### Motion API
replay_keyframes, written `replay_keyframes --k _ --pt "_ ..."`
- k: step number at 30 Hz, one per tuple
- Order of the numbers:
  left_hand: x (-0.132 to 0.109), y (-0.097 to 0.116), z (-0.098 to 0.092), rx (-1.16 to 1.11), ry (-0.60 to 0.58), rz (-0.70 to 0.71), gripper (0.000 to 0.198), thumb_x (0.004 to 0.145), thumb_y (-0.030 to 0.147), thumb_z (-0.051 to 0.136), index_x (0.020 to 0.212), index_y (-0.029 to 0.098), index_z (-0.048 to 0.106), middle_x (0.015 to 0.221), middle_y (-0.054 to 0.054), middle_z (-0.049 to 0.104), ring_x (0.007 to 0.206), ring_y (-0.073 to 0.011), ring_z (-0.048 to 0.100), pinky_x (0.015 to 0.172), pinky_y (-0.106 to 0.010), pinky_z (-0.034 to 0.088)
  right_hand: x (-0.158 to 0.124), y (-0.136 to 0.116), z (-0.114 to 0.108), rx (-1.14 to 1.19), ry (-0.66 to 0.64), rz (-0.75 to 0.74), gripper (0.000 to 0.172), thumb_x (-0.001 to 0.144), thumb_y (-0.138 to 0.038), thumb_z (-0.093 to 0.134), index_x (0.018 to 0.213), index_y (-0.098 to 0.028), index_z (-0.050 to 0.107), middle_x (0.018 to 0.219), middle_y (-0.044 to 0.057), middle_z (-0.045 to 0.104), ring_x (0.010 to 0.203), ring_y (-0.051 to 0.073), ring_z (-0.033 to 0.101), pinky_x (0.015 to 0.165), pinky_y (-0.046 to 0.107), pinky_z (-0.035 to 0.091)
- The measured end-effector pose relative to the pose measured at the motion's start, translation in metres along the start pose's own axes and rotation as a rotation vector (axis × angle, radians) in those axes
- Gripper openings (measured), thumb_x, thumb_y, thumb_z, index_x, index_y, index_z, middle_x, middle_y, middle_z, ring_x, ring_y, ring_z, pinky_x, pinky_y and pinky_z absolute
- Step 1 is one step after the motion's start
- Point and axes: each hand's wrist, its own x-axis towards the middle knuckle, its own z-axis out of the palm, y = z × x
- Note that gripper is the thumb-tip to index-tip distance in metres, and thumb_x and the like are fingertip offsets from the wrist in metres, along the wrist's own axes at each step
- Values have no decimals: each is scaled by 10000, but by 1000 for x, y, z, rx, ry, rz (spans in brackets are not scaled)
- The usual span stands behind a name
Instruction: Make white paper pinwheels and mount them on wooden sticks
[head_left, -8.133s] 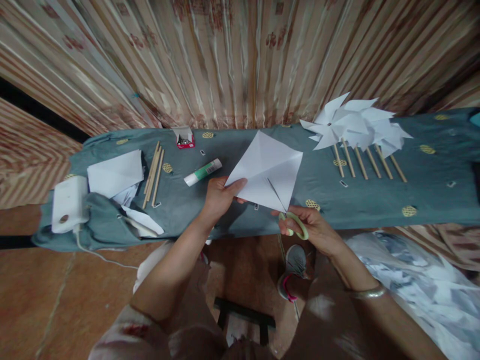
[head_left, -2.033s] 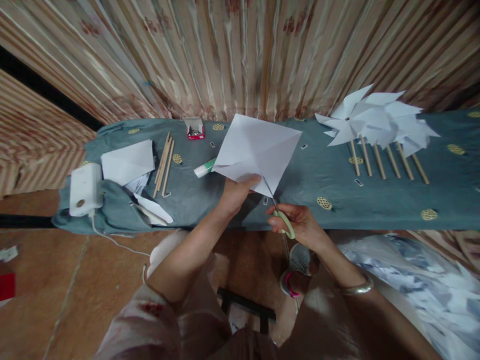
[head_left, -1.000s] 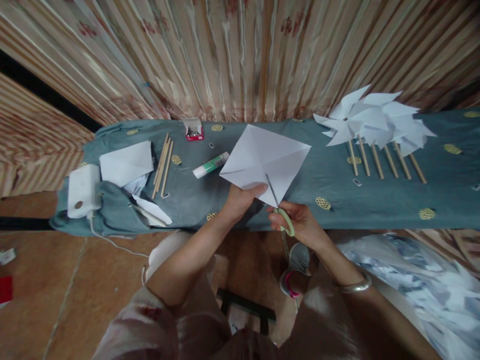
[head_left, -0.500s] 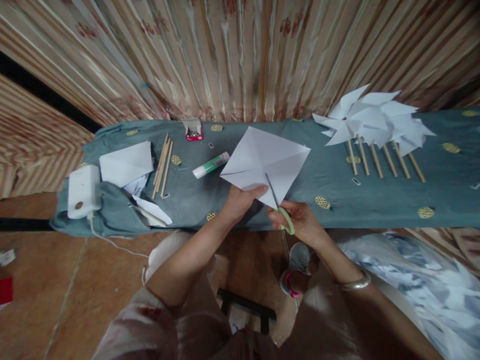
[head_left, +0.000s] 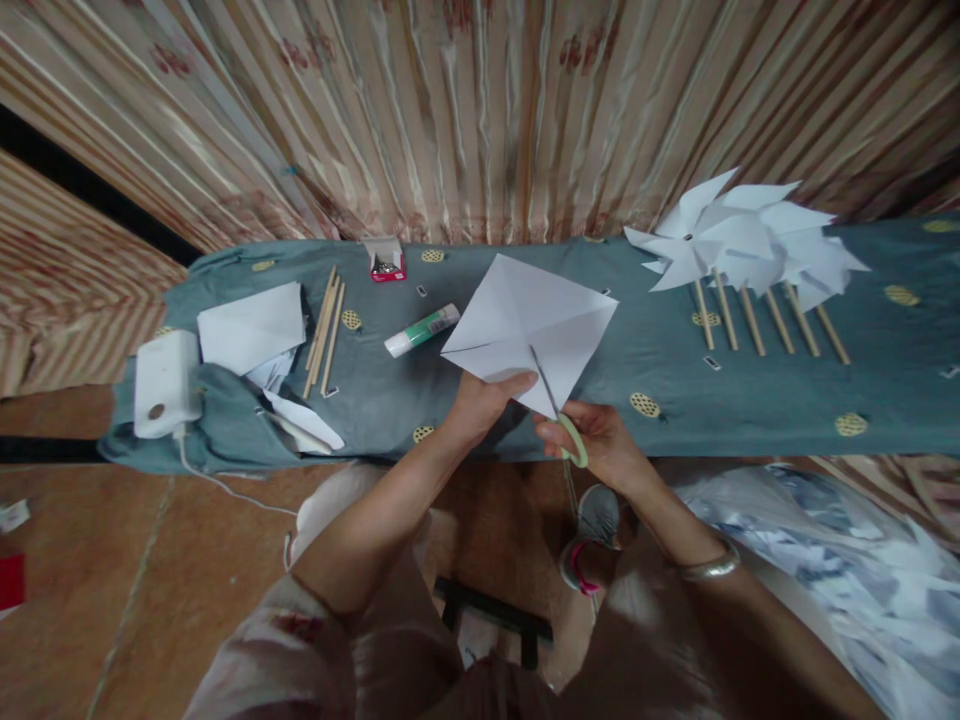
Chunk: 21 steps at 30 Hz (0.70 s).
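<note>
A square sheet of white paper [head_left: 525, 310], creased along its diagonals, is held corner-on over the table's front part. My left hand [head_left: 487, 395] pinches its lower left edge, thumb on top and fingers underneath. In my right hand [head_left: 596, 435] is a pair of scissors [head_left: 574, 440] with pale green handles. One dark blade lies over the paper, running from the near corner toward the middle; the other blade is hidden below the sheet. A slit shows near the paper's left corner. Just left of the sheet lies a glue stick [head_left: 422, 330] with a green label.
Several paper pinwheels [head_left: 750, 235] on wooden sticks lie at the right of the cloth-covered table [head_left: 750, 400]. To the left are loose wooden sticks [head_left: 324, 335], a small red box of metal pieces [head_left: 387, 262], stacked paper [head_left: 251, 325] and a white corded device [head_left: 166, 383].
Almost nothing differs. The paper's right corner has shifted very slightly left, and the scissors stay in the same place along the crease.
</note>
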Motion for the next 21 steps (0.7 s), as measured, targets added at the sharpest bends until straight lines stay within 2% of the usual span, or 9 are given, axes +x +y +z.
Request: replay_keyframes --k 10,17,21 --pt "1 -1 0 0 -4 -6 301 578 268 767 853 196 665 812 -22 686 796 -197 609 795 -354 485 0 3 1 68 20 26 397 489 -474 880 693 -168 731 548 -11 602 469 88 522 434 213 430" --pt "0 -2 0 -6 -5 -4 308 593 272 761 884 217 674 844 -22 698 796 -194 615 791 -349 488 0 3 1 69 5 21 383 519 -468 869 672 -161 700 548 -14 591 470 89 514 437 224 417" --pt "3 -1 -1 -13 -2 6 404 581 272 773 964 188 676 887 -52 712 827 -217 638 808 -368 502 -2 0 1 43 -25 56 431 503 -490 871 709 -155 695 556 -15 607 477 91 528 448 224 426"
